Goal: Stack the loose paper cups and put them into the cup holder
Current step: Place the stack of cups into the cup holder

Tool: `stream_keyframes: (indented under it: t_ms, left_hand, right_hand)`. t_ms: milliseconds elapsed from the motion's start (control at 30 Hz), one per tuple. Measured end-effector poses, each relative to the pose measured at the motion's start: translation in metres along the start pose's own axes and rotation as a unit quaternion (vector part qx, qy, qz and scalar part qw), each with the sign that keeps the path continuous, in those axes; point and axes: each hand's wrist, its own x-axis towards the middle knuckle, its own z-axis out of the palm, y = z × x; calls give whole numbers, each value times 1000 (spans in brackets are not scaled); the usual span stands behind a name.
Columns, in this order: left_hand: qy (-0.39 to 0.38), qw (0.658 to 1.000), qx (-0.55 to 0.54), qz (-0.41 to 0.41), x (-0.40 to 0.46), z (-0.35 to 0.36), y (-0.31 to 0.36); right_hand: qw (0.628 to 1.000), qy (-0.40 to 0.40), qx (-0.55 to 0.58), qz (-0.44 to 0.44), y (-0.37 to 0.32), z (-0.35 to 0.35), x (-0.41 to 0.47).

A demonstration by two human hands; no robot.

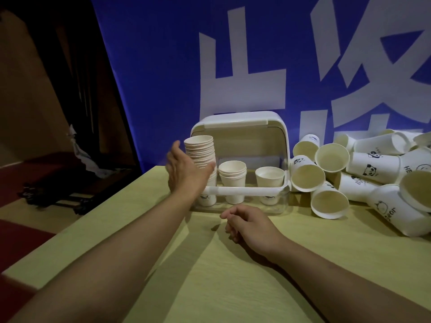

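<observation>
The left hand (184,170) was wrapped around the tall stack of cups (200,151), thumb up on the near side and fingers curled behind it, holding it in the left slot of the cup holder (242,190). The right hand (247,221) hung loosely curled just above the worktop (210,276), gripping nothing, just in front of the holder.

The main risk seemed to be the stack's height: it rose well above the holder's front rail, so a careless release could tip it towards the left hand or off the worktop's edge beside it. Its rims also looked slightly uneven, which suggested cups not fully nested and liable to slip apart.

The stack's long axis ran nearly vertical, mouths pointing up, with a slight lean away from the hand. To the right of it, two shorter stacks (233,173) stood upright in the holder. Further right of both hands, the loose cups (349,173) lay heaped on their sides, mouths mostly facing the person.
</observation>
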Motion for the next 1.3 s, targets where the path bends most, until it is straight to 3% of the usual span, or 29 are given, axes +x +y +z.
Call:
stream_keyframes:
  t_ms: [100,400,633,1300]
  left_hand:
    - [-87,995,29,-50,10,4,-1]
    - [-122,992,32,-23,35,32,19]
    - [-91,992,-5,-82,50,57,19]
    - [-67,992,96,-48,46,65,19]
  right_hand:
    - [1000,-3,7,4,0,-1,0]
    - [1000,-2,3,11,1,-3,2]
    - [1000,-2,-6,18,3,-3,2]
    - [999,-4,-28,15,1,-4,1]
